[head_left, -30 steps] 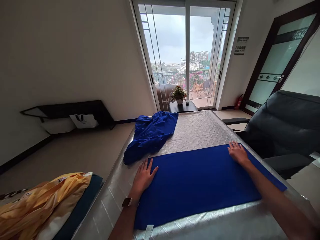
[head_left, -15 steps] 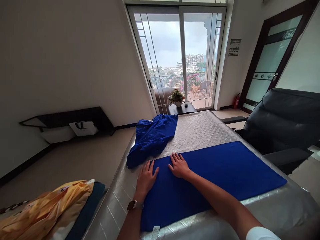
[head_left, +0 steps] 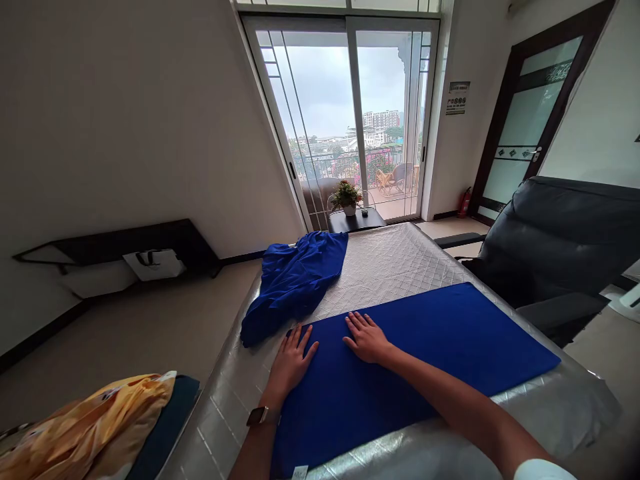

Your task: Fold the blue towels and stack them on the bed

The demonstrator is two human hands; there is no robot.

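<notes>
A folded blue cloth (head_left: 440,353) lies flat across the near part of a plastic-covered quilted mattress (head_left: 395,260). My left hand (head_left: 290,363) rests palm down, fingers spread, on the cloth's left edge; a watch sits on that wrist. My right hand (head_left: 367,337) lies flat on the cloth just right of the left hand, fingers apart. Neither hand grips anything. A second, crumpled blue cloth (head_left: 293,280) lies at the mattress's left edge, beyond my left hand.
A dark leather chair (head_left: 565,240) stands right of the mattress. A small dark table with a potted plant (head_left: 345,197) sits before the glass balcony door. A yellow pillow (head_left: 85,427) is at lower left, a low black shelf (head_left: 120,243) along the left wall.
My right hand has swept left across the folded cloth from its far right end to beside my left hand. The left hand has stayed at the left edge.
</notes>
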